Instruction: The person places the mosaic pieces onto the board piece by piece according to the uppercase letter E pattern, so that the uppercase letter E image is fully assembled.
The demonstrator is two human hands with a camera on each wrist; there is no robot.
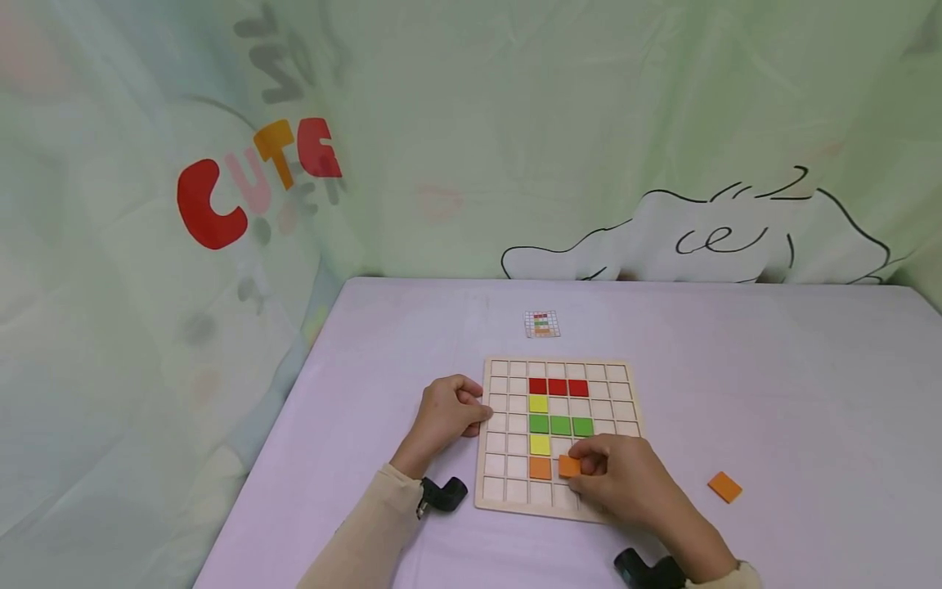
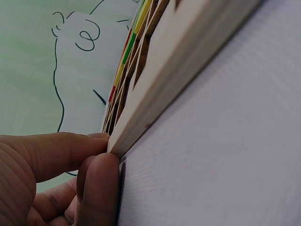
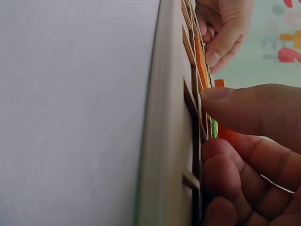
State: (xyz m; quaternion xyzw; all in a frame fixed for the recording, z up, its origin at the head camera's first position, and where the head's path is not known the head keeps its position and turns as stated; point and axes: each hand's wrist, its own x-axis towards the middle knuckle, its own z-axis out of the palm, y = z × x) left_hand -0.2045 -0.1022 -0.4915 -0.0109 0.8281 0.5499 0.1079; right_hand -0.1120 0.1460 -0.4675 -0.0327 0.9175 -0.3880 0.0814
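Observation:
A square wooden grid board (image 1: 508, 492) lies on the table with red tiles (image 1: 557, 387), yellow tiles (image 1: 540, 444), green tiles (image 1: 561, 425) and an orange tile (image 1: 540, 468) set in its cells. At the board's left edge, my left hand (image 1: 447, 409) pinches the rim between thumb and finger, as the left wrist view shows up close. Over the lower rows, my right hand (image 1: 625, 478) holds a second orange tile (image 1: 570, 466) between thumb and fingers, just right of the placed orange one. That tile looks slightly tilted in the right wrist view, partly hidden behind the thumb.
One loose orange tile (image 1: 724, 487) lies on the table right of my right hand. A small card (image 1: 542, 324) with a printed coloured grid pattern lies behind the board. Printed cloth (image 1: 441, 123) hangs behind and left of the pale table (image 1: 809, 368).

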